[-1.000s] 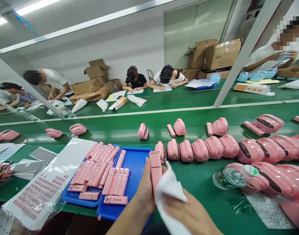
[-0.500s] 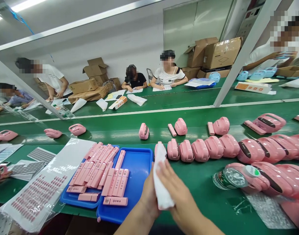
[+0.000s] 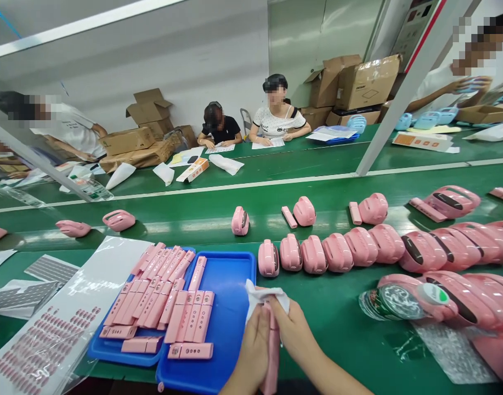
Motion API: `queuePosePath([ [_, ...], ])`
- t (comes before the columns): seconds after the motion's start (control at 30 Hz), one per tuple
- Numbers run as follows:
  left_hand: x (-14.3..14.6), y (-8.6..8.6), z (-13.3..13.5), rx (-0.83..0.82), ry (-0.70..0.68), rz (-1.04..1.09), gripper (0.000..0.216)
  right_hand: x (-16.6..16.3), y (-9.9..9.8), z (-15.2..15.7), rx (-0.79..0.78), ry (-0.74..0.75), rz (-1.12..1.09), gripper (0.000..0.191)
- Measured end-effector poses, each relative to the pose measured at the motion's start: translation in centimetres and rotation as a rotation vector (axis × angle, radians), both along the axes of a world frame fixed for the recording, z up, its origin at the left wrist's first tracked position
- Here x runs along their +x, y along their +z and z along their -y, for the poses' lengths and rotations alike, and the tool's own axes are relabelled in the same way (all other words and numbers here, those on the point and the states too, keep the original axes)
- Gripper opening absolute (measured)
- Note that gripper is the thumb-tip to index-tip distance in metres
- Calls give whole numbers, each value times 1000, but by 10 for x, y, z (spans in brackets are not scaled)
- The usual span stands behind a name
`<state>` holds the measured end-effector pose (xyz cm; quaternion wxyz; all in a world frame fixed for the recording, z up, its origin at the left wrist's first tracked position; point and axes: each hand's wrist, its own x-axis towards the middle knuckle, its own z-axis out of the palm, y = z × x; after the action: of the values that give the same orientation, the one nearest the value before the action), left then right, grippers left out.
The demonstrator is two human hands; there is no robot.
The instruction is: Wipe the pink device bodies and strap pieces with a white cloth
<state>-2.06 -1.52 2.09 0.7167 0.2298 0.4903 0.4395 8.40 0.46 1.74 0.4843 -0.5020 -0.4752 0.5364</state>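
A pink rectangular bar (image 3: 272, 354) stands between my hands, its lower end toward me. My left hand (image 3: 253, 340) is closed around its left side. Bunched at the bar's far end is a soft white cloth (image 3: 256, 293). My right hand (image 3: 290, 326) is closed with the cloth pinched at the fingers, against the bar's right side. The bar's top is hidden by the cloth and fingers. Left of my hands, a blue tray (image 3: 224, 307) holds several similar pink bars (image 3: 193, 318) with small round marks.
A second blue tray (image 3: 111, 354) of bars lies further left, beside a sticker sheet (image 3: 41, 340) in plastic. Pink rounded housings (image 3: 315, 255) line the table's right side, with a plastic bottle (image 3: 391, 300) near them. Across the green conveyor (image 3: 185, 219), several people sit or stand working.
The white cloth, earlier spread lengthwise between my flat palms, is now bunched at the far end, and the pink bar shows. My fingers have curled, and the view has shifted slightly right.
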Motion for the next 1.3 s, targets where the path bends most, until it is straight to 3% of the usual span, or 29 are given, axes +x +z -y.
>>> queuePosePath([
  [0.1, -10, -3, -19, 32, 101, -170, 26, 0, -2, -1, -3, -8, -21, 45],
  [0.2, -15, -10, -36, -99, 50, -250, 45, -9, -5, 0, -73, -34, -83, 49],
  [0.27, -16, -13, -45, -109, 37, -188, 59, -16, -5, -1, -112, -42, -143, 51],
  [0.37, -13, -8, -55, -25, -2, -77, 60, -14, -4, -8, -164, -106, -193, 53],
  [0.53, -6, 13, -69, -79, -42, 0, 54, 24, -7, -32, -250, -347, -162, 63],
  [0.63, 0, 18, -73, -117, -52, 109, 55, 37, -3, -40, -205, -328, -81, 62],
  [0.73, 8, 19, -74, -173, -36, 173, 51, 29, 2, -42, -63, -169, -16, 51],
  [0.8, 12, 21, -75, -252, 43, 191, 45, 17, 2, -38, 160, -33, 115, 46],
  [0.9, 11, 25, -77, -385, 88, 311, 47, 5, -5, -23, 549, 81, 475, 57],
  [0.97, 8, 26, -77, -446, 31, 385, 58, 3, -10, -10, 664, 140, 600, 60],
  [1.07, 2, 21, -76, -477, -57, 394, 64, 8, -10, 2, 541, 136, 538, 52],
  [1.3, -1, 17, -77, -267, -133, 355, 49, 45, -1, -12, 29, -203, 190, 51],
])
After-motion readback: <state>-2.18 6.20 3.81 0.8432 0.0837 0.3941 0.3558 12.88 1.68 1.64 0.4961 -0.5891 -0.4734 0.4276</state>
